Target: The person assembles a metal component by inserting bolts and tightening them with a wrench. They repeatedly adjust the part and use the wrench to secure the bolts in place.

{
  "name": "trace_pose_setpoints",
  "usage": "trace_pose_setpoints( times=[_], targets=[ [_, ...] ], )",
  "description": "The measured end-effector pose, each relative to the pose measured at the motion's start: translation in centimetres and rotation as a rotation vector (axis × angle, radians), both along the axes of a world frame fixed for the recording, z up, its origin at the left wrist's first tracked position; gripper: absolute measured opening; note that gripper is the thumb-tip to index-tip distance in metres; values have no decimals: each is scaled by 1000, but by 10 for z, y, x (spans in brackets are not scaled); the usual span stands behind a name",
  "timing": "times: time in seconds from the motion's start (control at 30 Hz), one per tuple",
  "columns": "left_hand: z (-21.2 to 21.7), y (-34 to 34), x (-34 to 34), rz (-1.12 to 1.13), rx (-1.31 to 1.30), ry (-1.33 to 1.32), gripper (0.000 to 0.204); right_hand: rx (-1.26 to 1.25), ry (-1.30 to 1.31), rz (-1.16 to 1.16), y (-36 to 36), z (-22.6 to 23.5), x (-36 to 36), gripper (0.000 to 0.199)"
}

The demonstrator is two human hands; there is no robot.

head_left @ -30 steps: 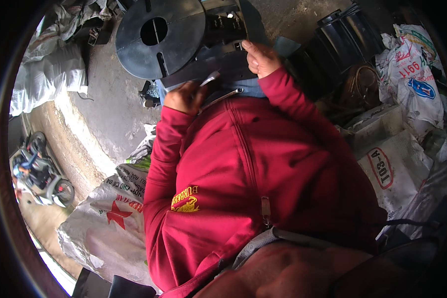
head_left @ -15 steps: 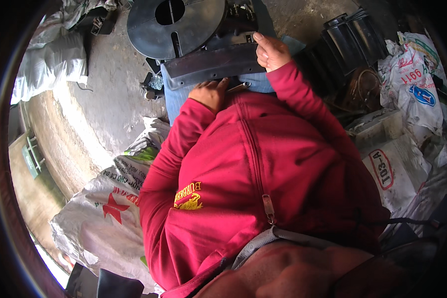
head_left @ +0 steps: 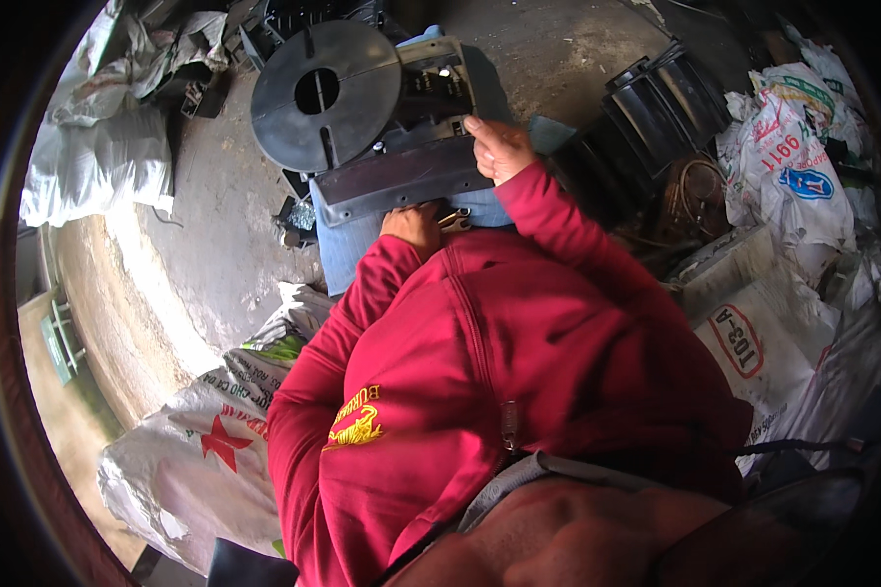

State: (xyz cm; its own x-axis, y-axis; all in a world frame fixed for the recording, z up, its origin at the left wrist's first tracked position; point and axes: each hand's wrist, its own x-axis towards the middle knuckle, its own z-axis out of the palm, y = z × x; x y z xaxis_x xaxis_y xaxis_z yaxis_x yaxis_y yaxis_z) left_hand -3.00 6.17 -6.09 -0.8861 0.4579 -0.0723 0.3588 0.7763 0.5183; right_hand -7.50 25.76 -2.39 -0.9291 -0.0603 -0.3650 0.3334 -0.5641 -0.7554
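A black plastic part [head_left: 401, 183] with a long flat near edge lies across my lap. A large round black disc [head_left: 282, 122], with a hole in its middle and slots, covers its left side. My left hand [head_left: 413, 231] is at the part's near edge, its fingers mostly hidden there. Just right of it lies a metal wrench [head_left: 454, 219]. My right hand [head_left: 500, 151] is closed by the part's right corner, thumb and forefinger together. Whatever it may hold is too small to make out.
Several black curved plastic pieces [head_left: 666, 98] stand at the right, near coiled tubing [head_left: 697, 191]. White printed sacks [head_left: 803, 186] are heaped beyond them. Another sack [head_left: 181, 470] lies at my left, and silvery sacking [head_left: 98, 166] at the far left. Small dark parts [head_left: 294, 220] sit beside my lap.
The view has shifted, so more of the black part and the floor beyond shows. My left fingers are now more hidden at the near edge. My right hand stays by the right corner.
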Motion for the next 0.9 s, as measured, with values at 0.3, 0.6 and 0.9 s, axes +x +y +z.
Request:
trace_pose_setpoints(
  times=[0.3, 0.6, 0.9],
  targets=[
    [38, -2, 6, -140, 77, 104, 18, 33, -27, 37, 0, 6, 2, 25],
    [93, 0, -7, 201, 487, -133, 18, 29, -55, 71, 4, 14, 5, 36],
    [120, 19, -47, 58, 408, 478, 26, 42, 11, 36, 2, 19, 5, 33]
  ],
)
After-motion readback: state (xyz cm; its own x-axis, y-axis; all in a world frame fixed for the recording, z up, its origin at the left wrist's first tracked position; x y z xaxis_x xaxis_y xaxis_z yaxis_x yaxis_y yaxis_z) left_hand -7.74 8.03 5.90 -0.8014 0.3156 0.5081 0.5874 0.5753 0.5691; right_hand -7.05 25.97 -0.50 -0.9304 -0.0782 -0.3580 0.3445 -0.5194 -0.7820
